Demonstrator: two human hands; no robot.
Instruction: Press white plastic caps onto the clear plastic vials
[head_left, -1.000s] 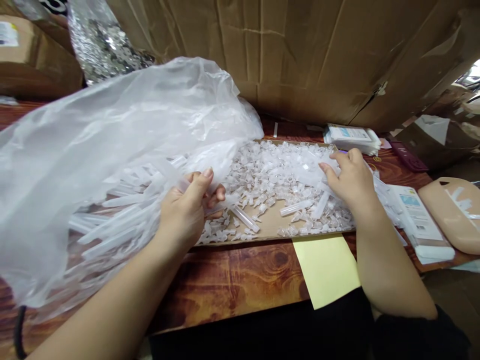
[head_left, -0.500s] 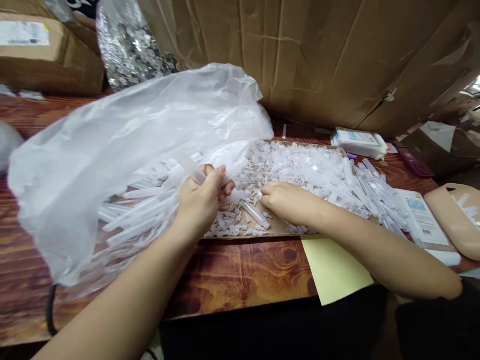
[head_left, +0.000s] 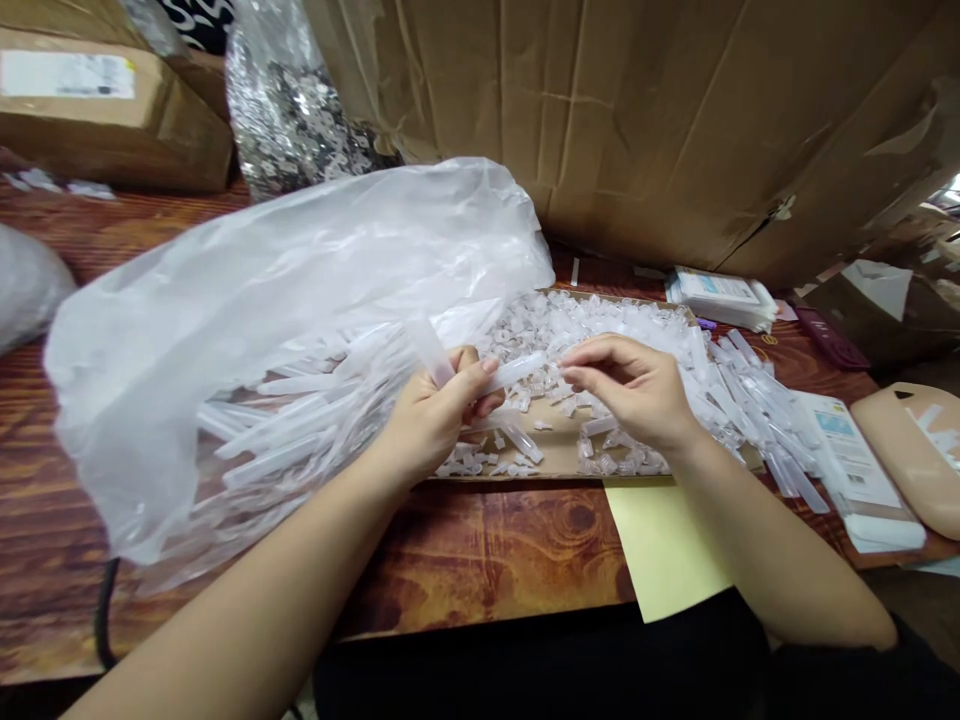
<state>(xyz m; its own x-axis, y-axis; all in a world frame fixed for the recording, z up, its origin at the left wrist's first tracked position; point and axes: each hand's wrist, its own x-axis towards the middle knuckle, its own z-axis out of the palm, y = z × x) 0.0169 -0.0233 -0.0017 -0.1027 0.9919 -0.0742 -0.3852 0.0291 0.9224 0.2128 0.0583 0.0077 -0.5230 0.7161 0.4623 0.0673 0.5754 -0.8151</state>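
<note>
My left hand is closed around a translucent plastic tube that points right. A second frosted tube sticks up behind its thumb. My right hand pinches at the tube's right end, thumb and forefinger together; whatever small piece lies between them is too small to make out. Beneath both hands is a shallow cardboard tray with small clear plastic caps heaped in it. A clear plastic bag, full of more frosted tubes, lies open beside my left hand.
Several finished-looking clear tubes lie at the tray's right end. Beyond them are labelled packets and a beige tray. Yellow paper hangs over the table's front edge. A large cardboard box stands behind, near a bag of metal pieces.
My right hand has risen from the caps in the tray to the end of the tube in my left hand. My left hand has shifted slightly right, and its tube now shows.
</note>
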